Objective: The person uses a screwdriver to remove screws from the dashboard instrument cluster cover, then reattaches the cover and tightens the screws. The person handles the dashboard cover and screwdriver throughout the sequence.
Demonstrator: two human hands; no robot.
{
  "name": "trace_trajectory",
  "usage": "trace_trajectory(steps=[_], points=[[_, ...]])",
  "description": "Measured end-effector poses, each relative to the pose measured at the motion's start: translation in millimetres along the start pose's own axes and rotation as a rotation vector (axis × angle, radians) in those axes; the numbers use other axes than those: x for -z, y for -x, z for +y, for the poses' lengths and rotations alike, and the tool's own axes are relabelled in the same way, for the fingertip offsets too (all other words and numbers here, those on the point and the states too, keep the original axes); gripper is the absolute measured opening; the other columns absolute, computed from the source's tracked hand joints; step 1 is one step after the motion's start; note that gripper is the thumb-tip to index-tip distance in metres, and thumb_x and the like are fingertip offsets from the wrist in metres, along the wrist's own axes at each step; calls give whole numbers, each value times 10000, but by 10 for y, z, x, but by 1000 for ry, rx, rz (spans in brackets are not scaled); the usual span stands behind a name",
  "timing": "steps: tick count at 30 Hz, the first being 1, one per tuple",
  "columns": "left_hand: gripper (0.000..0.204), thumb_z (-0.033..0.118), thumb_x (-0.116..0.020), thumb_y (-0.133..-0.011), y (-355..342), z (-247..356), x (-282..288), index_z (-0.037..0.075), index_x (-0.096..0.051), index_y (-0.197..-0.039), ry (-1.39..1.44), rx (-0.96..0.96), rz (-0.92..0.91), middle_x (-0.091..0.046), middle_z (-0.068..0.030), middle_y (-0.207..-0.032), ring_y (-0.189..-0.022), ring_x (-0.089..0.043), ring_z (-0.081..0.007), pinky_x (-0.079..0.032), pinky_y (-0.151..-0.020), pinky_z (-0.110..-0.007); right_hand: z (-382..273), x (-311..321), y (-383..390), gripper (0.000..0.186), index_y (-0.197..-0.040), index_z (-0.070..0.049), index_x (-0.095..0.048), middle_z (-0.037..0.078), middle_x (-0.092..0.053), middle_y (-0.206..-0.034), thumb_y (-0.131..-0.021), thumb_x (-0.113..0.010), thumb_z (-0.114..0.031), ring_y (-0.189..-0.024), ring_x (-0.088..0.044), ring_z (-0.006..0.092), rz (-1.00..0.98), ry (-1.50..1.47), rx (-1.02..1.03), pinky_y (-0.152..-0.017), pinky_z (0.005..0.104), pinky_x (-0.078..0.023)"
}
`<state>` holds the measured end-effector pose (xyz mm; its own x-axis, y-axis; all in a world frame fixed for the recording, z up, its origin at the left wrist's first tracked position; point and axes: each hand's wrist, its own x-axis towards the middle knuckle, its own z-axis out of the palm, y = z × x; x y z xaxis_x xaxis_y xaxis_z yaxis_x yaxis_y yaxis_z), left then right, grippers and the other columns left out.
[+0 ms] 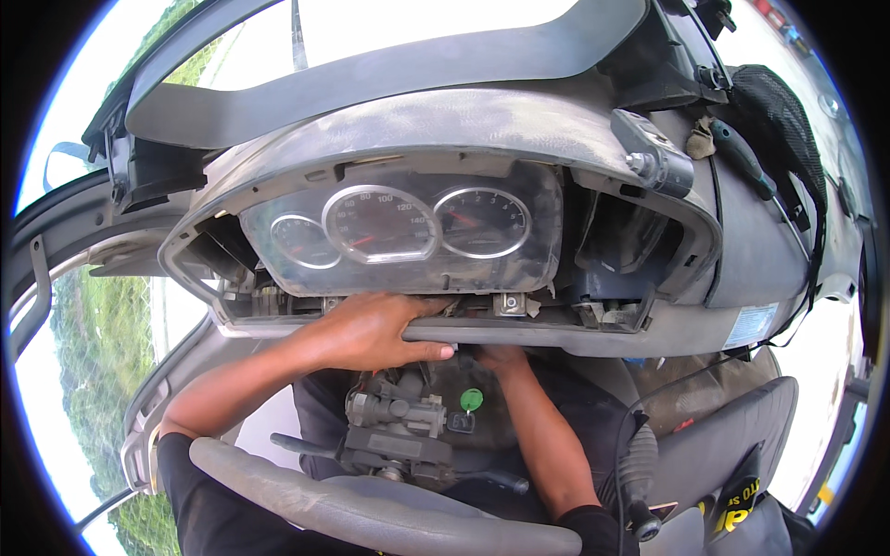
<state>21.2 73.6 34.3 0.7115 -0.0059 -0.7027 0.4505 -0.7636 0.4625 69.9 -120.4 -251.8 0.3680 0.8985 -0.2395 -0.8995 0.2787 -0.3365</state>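
Note:
My left hand lies over the lower dashboard trim. Its fingers reach into the gap below the instrument cluster, and their tips are partly hidden. The thumb is stretched out, away from the fingers, along the trim's front. Under the trim, my right hand reaches up behind the dashboard. Its fingers are out of sight, so whatever they touch is hidden. The cluster sits tilted in its opening, with three round dials and a dusty face. A metal bracket with a bolt shows just below it.
The steering wheel lies between my arms. A key with a green tag hangs beside the steering column. A detached grey cluster surround rests atop the dashboard. Farther right lie a screwdriver and a black mesh bag. The gear lever stands right.

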Motion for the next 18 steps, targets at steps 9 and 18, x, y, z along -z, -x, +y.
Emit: trace_trajectory(steps=[9,18], points=[[914,681,-711,-971,-4,-63,-51,16,-567,-1582,-43,-47,60,-750,-300,-1280,-1222,-719,-463,-539,-1075,-531,14,-20,-27,383,-1350,-60,-679,97,-714,-1295,-994,-804,-123,-1157,-712,226,-43,-35,16,-1032,415,-605],[902,661,-730,-968,-3,-68,3,14,-574,-1577,32,-38,8,-789,-275,-1151,-1067,-782,-412,-571,-1002,-509,-8,-143,-10,368,-1350,-111,-667,53,-704,-1272,-1013,-783,-198,-1133,-707,222,36,25,26,-997,422,-608]])
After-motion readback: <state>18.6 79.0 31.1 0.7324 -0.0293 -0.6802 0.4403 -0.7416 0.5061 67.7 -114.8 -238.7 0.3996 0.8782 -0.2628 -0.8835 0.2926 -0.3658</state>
